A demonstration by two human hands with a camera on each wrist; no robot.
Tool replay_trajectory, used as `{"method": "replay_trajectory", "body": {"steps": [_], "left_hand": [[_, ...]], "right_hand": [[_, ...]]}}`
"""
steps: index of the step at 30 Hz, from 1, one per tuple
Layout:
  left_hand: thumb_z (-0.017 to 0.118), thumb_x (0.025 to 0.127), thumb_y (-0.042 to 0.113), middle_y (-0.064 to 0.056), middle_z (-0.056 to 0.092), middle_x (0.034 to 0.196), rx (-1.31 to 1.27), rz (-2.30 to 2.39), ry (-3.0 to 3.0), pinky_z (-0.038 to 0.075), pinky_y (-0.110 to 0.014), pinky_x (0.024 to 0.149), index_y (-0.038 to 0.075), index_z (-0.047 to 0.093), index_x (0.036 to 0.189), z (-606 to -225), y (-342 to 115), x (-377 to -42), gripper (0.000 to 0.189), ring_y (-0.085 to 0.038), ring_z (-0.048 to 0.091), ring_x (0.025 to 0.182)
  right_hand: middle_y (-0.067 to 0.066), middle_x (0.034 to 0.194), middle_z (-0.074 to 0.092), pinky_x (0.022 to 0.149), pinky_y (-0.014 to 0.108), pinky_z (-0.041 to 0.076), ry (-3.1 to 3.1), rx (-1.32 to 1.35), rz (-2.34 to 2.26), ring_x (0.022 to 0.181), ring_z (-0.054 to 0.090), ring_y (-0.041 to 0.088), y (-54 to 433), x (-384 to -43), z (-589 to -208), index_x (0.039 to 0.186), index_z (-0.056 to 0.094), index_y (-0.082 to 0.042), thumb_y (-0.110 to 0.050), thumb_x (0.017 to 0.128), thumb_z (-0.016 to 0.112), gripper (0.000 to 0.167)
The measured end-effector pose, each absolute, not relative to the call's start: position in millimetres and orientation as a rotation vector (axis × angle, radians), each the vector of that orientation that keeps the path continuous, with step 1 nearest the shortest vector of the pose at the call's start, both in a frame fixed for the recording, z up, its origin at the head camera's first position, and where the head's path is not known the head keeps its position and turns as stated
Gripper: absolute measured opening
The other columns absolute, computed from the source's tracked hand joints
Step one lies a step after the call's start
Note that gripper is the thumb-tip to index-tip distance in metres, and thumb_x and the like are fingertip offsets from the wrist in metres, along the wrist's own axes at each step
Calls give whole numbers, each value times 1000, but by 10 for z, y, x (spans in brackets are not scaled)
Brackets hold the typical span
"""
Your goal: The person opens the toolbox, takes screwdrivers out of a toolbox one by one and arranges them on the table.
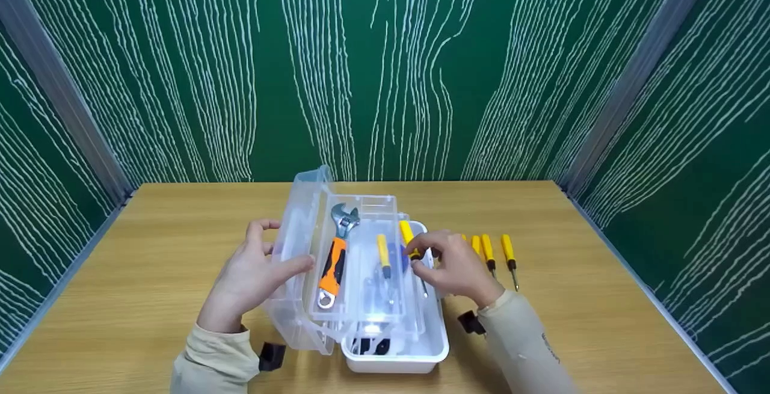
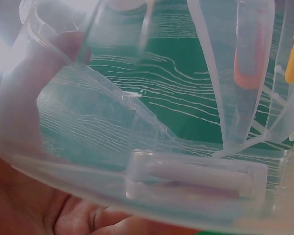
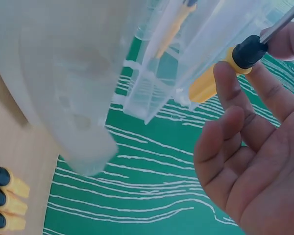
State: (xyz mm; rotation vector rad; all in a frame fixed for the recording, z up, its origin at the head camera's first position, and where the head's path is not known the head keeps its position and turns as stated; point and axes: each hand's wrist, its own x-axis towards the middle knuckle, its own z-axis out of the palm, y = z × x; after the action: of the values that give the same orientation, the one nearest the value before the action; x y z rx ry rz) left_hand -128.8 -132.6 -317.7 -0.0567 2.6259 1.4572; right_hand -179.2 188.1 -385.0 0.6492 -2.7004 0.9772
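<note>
My left hand [image 1: 249, 277] grips the clear lid [image 1: 290, 237] of a toolbox, thumb on the near face and fingers behind. The lid stands raised on the left of the white toolbox base [image 1: 397, 367]. In the clear tray [image 1: 355, 316] above the base lie an adjustable wrench [image 1: 332, 264] with an orange-black handle and a yellow screwdriver [image 1: 383, 249]. Over the tray's right side my right hand [image 1: 457, 264] pinches another screwdriver [image 3: 203, 87]. Its fingers hold the black collar, yellow handle pointing away and shaft toward me.
Several yellow-handled screwdrivers [image 1: 507, 246] lie in a row on the wooden table [image 1: 168, 237], right of the toolbox. A black object [image 1: 379, 346] sits low in the base. Green panels with white lines [image 1: 391, 81] enclose the table's back and sides.
</note>
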Motion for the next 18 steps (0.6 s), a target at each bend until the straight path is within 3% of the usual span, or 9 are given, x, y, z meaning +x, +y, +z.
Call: {"method": "replay_trajectory", "body": {"steps": [6, 18], "left_hand": [[75, 78, 48, -16, 57, 133, -48, 1447, 2636, 54, -54, 85, 20, 25, 140, -3176, -1327, -1289, 84, -29, 64, 104], [74, 78, 50, -16, 56, 135, -53, 1435, 2631, 55, -53, 85, 22, 24, 140, -3176, -1327, -1287, 84, -29, 63, 104]], "right_hand": [[-16, 87, 66, 71, 31, 49, -2682, 619, 958, 81, 54, 10, 1948, -1820, -3822, 93, 73, -25, -19, 80, 73, 15], [-11, 86, 67, 65, 31, 50, -2621, 603, 937, 74, 55, 12, 2131, -1862, -3753, 93, 71, -21, -17, 80, 72, 14]]}}
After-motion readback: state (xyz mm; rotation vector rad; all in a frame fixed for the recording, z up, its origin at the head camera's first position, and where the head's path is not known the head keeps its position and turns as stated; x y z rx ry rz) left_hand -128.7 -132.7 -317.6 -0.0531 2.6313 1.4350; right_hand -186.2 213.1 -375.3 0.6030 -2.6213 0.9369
